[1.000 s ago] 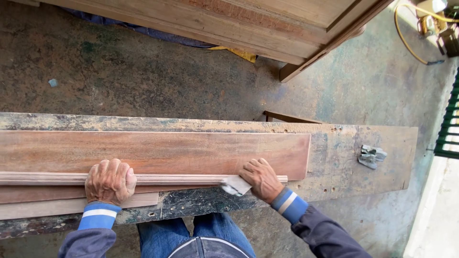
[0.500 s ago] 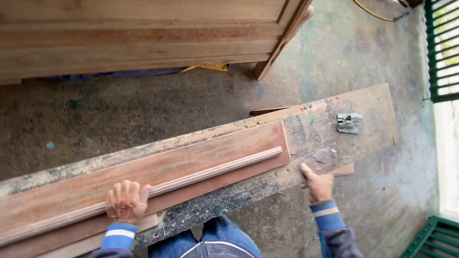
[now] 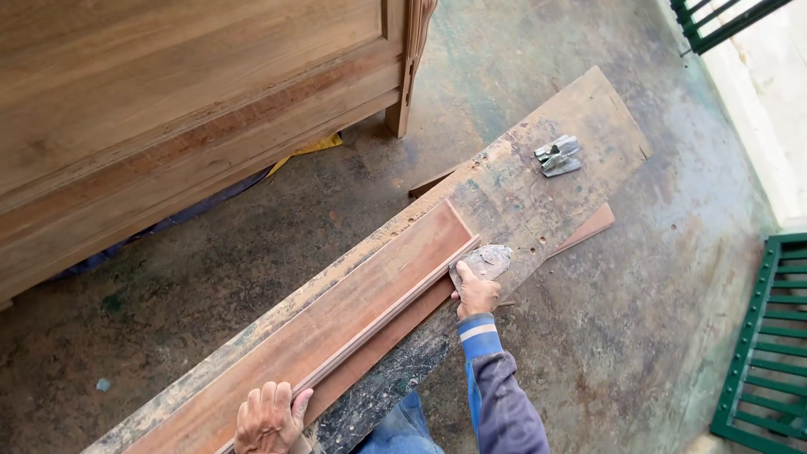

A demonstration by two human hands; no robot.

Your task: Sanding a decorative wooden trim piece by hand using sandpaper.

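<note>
A long thin moulding strip [image 3: 395,303] lies on a reddish board [image 3: 370,282], which rests on a worn, paint-stained plank bench [image 3: 521,181] running diagonally. My left hand [image 3: 267,418] is curled over the near end of the strip and presses it down. My right hand [image 3: 476,295] sits just past the strip's far end, pinching a grey sheet of sandpaper [image 3: 487,260] that lies flat on the bench. My blue-jeaned knees show under the bench's near edge.
Crumpled grey sandpaper scraps [image 3: 556,155] lie near the bench's far end. A big wooden furniture panel [image 3: 168,109] stands at the upper left. A thin board [image 3: 588,229] pokes out below the bench. A green metal grille [image 3: 761,345] is at the right, on stained concrete floor.
My view has swung, so the bench now runs steeply diagonal. My right hand left the strip's end, swept out past it, and now rests beside it with the sandpaper. My left hand stays on the strip.
</note>
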